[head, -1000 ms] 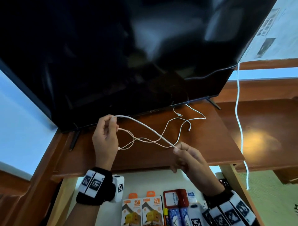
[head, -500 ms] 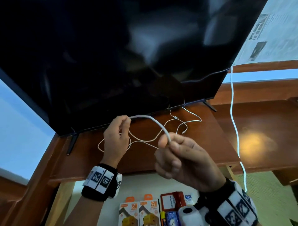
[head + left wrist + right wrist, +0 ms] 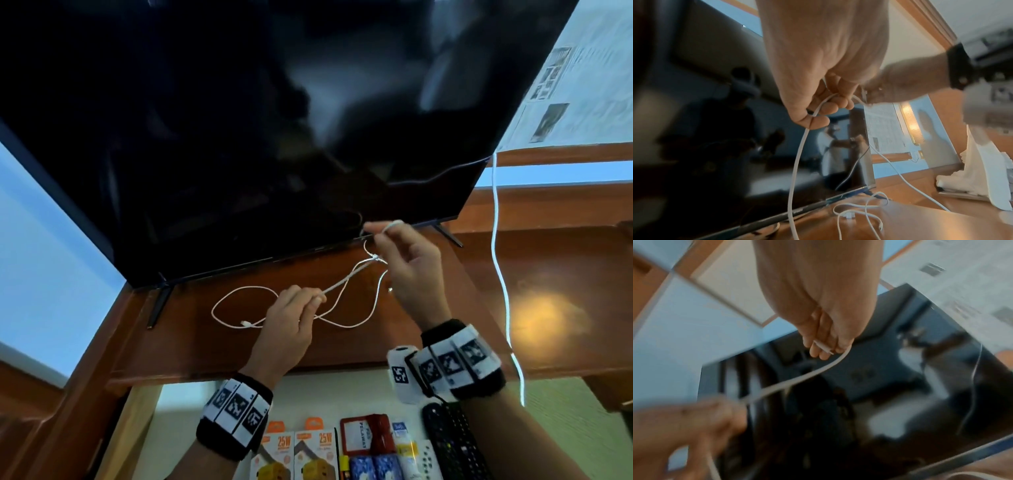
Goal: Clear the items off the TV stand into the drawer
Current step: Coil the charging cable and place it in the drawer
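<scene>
since 0.5 s ago the hands swapped heights: right hand (image 3: 407,267) went from low and near the camera up to the tv (image 3: 274,120) bottom edge, w/ the white cable (image 3: 346,282) end pinched in its fingertips. the plug tip shows past the fingers in the right wrist view. left hand (image 3: 294,318) dropped away from the tv toward the stand's front edge, fingers curled round the cable mid-run.

so the cable's being paid out and gathered hand to hand. i'd say it's getting coiled b4 stowing.

cable now: one stretch taut btw the hands, the rest in loose loops on the tv stand (image 3: 191,346) in front of the tv, a connector lying left of the left hand. drawer (image 3: 178,394) is open below the stand's front edge, already holding charger boxes (image 3: 298,452) & remotes (image 3: 455,442). cable's not in yet, and loops could snag on the tv foot.
</scene>
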